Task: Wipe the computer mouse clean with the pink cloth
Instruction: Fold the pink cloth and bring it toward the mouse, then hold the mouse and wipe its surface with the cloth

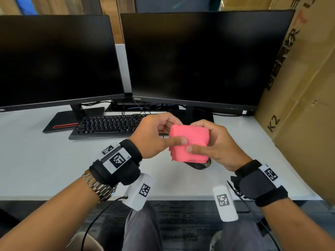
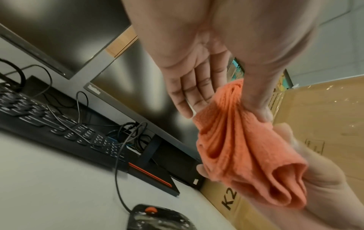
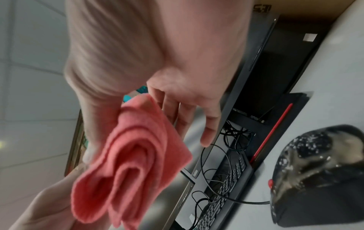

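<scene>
Both hands hold a folded pink cloth in the air above the desk. My left hand pinches its left edge between thumb and fingers. On the other edge, my right hand grips with its thumb on top. The left wrist view shows the bunched cloth and the left fingers behind it. A black wired mouse lies on the desk right under the cloth, mostly hidden. In the right wrist view the mouse is smeared and speckled with white, beside the cloth. The mouse has a red wheel.
A black keyboard lies behind the hands on the white desk. Two dark monitors stand at the back with loose cables between them. A large cardboard box walls off the right side.
</scene>
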`<state>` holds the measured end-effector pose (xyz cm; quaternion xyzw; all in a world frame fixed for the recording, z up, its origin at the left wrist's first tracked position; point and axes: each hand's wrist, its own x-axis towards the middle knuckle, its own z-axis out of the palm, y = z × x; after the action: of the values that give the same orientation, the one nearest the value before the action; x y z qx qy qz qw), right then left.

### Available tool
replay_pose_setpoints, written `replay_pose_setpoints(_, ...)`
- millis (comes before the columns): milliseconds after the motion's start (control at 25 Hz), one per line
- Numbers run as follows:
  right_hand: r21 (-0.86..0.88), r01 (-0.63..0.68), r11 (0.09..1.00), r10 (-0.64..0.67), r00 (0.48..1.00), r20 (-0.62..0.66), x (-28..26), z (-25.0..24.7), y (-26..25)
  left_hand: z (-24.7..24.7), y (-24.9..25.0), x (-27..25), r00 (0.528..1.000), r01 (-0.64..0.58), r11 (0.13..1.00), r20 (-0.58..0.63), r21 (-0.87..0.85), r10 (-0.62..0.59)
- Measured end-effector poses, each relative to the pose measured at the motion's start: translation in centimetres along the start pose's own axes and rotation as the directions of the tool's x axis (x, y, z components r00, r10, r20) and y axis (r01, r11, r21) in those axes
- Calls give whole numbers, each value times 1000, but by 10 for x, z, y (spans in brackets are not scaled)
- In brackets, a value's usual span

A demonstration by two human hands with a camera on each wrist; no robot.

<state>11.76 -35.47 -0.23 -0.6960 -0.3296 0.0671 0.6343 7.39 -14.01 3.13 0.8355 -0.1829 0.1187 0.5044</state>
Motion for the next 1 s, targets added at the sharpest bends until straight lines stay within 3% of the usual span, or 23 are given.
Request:
replay_pose_setpoints(120, 1, 3, 1000, -3, 1000, -16, -6, -10, -17, 7, 12, 1, 999, -46, 998, 7, -50, 46)
replay_pose_setpoints(200, -76, 21, 997, -24, 999, -44, -9, -24, -28, 11, 14, 2, 1000, -12, 999, 16, -40, 13)
replay_pose_setpoints(320, -289, -55, 956, 12, 989, -147, -5, -48, -32, 17, 0, 4, 983, 176, 968, 28, 181, -184)
replay_pose_setpoints(440, -399, -273, 875, 210, 958, -193, 0, -68, -19, 26, -21, -2, 892, 343, 854, 148, 391, -427)
replay_pose_setpoints(560, -355, -509, 784, 498, 857, -130, 5, -78, 2, 34, -38, -7, 802, 413, 779, 216, 471, -556)
replay_pose_setpoints(640, -327, -594, 735, 610, 790, -62, 11, -79, 11, 37, -44, -6, 785, 444, 769, 214, 459, -581)
replay_pose_setpoints(800, -229, -663, 713, 693, 715, 87, 24, -77, 19, 39, -59, 0, 766, 522, 768, 191, 370, -613)
replay_pose_setpoints(1000, -99, -692, 716, 693, 684, 228, 23, -71, 23, 41, -70, 7, 759, 587, 776, 177, 229, -627)
